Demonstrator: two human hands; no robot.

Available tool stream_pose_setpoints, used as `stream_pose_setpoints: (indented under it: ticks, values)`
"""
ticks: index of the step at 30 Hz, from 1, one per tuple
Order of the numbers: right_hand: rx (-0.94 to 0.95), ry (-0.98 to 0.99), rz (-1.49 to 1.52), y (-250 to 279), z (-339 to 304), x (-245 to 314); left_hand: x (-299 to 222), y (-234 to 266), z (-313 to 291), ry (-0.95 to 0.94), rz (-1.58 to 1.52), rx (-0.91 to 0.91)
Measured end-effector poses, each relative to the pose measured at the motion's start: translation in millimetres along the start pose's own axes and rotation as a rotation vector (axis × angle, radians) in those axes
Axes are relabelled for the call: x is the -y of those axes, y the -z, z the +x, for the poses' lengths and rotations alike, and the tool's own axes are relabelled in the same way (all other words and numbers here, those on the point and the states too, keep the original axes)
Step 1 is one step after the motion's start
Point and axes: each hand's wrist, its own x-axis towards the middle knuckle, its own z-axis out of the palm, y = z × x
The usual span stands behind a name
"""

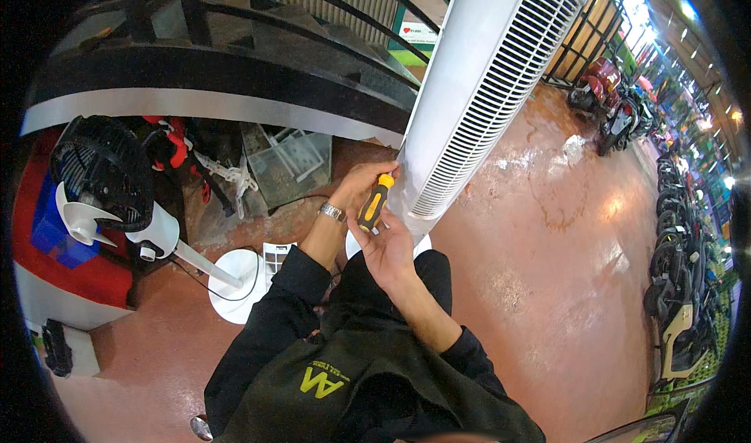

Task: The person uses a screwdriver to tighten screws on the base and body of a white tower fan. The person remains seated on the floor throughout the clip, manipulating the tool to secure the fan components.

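The floor was smooth reddish-brown concrete (547, 286), shiny in spots, in a big open shop with a dark curved staircase (235, 59) behind and a row of parked scooters (680, 286) far off on the right. In the head view, a tall white plastic tower fan with long slotted vents (485, 99) leaned in front of the person, its bottom end down near their knees. The right hand (389, 249) was wrapped around a screwdriver with a yellow and black handle (374, 203), fingers closed on the handle. The left hand (361, 183), with a silver metal watch (332, 211) on the wrist, was up at the top of the handle and against the edge of the fan; its fingers were curled, but I could not tell if they gripped the tool or just steadied it. The tip of the screwdriver was hidden behind the hands. To do this part well, I think the tool should stay straight in line with the screw, pushed in firmly, and turned slowly so it does not slip and scratch the white case. A black round floor fan on a white stand (109, 177) lay tipped over on the left, well apart from the hands.
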Motion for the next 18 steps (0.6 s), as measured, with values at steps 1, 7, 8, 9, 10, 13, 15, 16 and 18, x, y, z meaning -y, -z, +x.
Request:
stream_pose_setpoints:
  ticks: [1, 7, 8, 9, 10, 13, 15, 16, 18]
  values:
    - [0.019, 0.049, -0.07, 2.4, 1.7, -4.5, 1.9, 1.6, 4.0, -0.007, 0.014, -0.005]
    - [-0.082, 0.035, 0.033, 11.1, 4.9, -10.6, -8.6, -4.2, -6.8, 0.002, 0.087, -0.04]
    - [-0.066, 0.029, 0.102, 9.9, 2.1, -9.2, -14.1, -8.1, -12.7, 0.041, 0.1, -0.049]
    - [-0.078, 0.002, 0.141, 8.5, 1.6, -9.0, -13.2, -9.5, -12.7, 0.042, -0.02, 0.007]
    - [-0.091, -0.025, 0.18, 7.3, 1.7, -8.6, -12.1, -10.9, -12.4, 0.043, -0.139, 0.063]
    - [-0.085, -0.018, 0.17, 9.9, 3.9, -10.6, -4.1, -4.8, -1.9, 0.023, -0.221, 0.135]
    - [-0.083, 0.008, 0.051, 15.1, 7.8, -13.1, 1.2, 1.5, 6.2, 0.027, -0.16, 0.116]
    - [-0.087, 0.016, -0.045, 16.5, 11.7, -12.6, 3.3, 4.6, 10.6, 0.04, -0.118, 0.089]
    - [-0.1, 0.007, -0.064, 14.7, 12.1, -10.0, 3.8, 2.6, 12.3, 0.07, -0.077, 0.045]
